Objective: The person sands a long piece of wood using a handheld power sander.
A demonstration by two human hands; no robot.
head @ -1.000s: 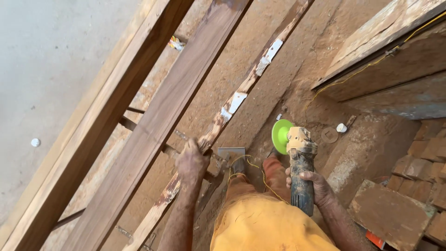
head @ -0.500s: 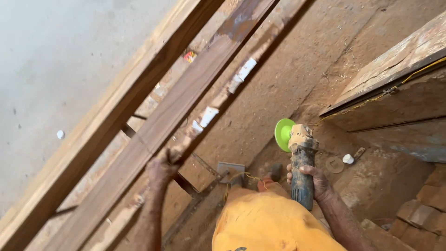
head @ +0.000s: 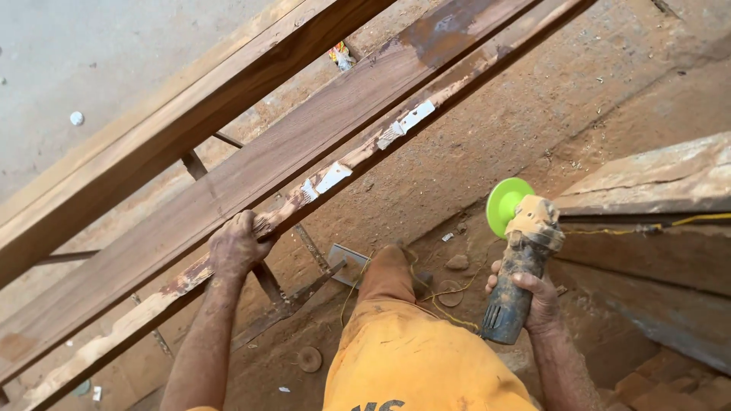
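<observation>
My left hand (head: 238,247) grips the edge of a narrow wooden plank (head: 335,176) with white patches, which lies against a wider dark plank (head: 251,179). My right hand (head: 533,298) holds a dusty angle grinder (head: 521,266) by its body, its green disc (head: 506,204) pointing up and away from the wood. A yellow cord (head: 449,312) trails across my orange shorts (head: 411,358).
A third, lighter plank (head: 152,144) lies beyond, all resting on a metal stand (head: 282,293). The floor is sawdust-covered earth. A wooden door panel (head: 655,228) lies at right, bricks (head: 670,388) at bottom right, grey concrete at top left.
The planks have swung to a flatter angle in view and my left hand has slid along the narrow plank. The grinder has tilted rightward in my right hand.
</observation>
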